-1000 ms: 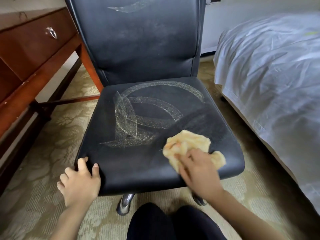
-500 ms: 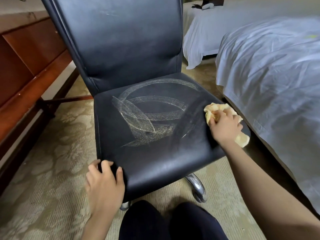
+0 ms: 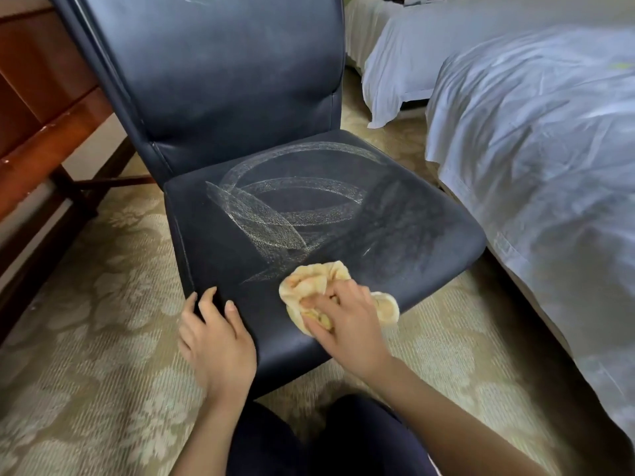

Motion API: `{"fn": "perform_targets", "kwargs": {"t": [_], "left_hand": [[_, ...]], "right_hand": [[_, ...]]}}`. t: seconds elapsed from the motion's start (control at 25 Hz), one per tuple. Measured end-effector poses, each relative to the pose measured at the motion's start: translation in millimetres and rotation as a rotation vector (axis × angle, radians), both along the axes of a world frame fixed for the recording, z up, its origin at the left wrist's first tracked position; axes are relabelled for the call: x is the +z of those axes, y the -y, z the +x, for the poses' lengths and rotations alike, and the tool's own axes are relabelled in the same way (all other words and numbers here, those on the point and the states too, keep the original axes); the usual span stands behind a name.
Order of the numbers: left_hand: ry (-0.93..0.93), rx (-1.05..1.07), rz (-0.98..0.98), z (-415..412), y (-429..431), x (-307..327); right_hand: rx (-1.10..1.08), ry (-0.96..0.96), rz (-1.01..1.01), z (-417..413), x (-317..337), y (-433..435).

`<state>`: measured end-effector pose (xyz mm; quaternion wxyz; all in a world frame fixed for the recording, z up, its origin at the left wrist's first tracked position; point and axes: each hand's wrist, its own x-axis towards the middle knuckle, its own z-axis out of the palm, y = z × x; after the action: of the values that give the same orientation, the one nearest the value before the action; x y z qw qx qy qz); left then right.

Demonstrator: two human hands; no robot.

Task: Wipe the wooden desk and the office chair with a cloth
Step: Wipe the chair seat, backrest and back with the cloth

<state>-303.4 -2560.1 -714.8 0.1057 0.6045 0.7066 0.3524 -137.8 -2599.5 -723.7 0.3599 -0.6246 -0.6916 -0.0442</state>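
- We see the right grip [image 3: 347,324], fingers curled, bunching the yellow cloth [image 3: 309,280] against the chair seat [image 3: 378,228] near its front edge.
- The left grip [image 3: 216,334] wraps the seat's front-left corner.

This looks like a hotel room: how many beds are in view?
2. The near bed fills the right side, close beside the office chair; the far bed lies behind it, at top right. Others may be out of frame.
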Motion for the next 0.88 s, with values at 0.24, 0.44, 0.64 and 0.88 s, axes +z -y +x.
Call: {"fn": "perform_targets", "kwargs": {"t": [0.24,0.44,0.64,0.88], "left_hand": [[0.021,0.016,0.021,1,-1,-4],[0.033,0.022,0.037,3,-1,-4],[0.063,0.016,0.036,2,-13,2],[0.038,-0.071,-0.012,1,-31,11]], "right_hand": [[-0.349,-0.02,-0.014,114,3,-14],[-0.723,-0.126,-0.103,187,4,-46],[-0.895,-0.184,-0.169,204,14,-72],[-0.755,-0.098,-0.205,129,23,-87]]}}
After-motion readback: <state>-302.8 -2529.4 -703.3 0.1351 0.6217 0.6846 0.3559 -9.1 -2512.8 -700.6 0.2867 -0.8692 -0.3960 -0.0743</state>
